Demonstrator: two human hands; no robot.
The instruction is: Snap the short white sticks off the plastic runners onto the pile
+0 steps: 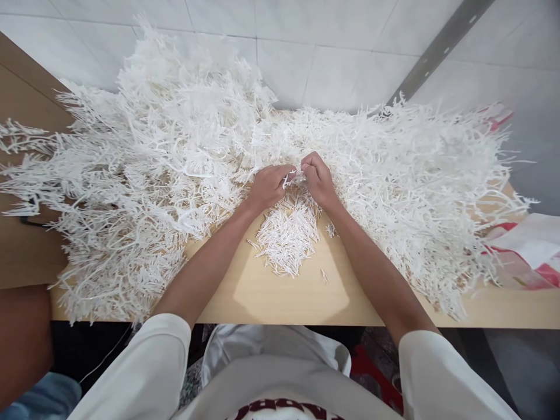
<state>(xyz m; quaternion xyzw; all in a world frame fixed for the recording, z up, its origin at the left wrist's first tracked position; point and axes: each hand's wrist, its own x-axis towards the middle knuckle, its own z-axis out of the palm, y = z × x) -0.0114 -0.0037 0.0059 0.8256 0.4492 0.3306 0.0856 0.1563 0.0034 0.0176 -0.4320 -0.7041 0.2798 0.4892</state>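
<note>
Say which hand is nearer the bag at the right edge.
Right. The right hand is across white strands from the bag; the left hand is farther left.

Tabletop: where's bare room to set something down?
Best patch: tabletop between the forearms, from the small heap to the front edge, bar stray bits. A narrow strip also shows between the bag and that edge. Crowded: left pile and right pile, meeting beyond the left hand and right hand.

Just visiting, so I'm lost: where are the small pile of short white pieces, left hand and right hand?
Small pile (289, 239): head view, middle of the heap.
Left hand (268, 184): head view, back of the hand.
Right hand (319, 179): head view, near the thumb's base.
</note>
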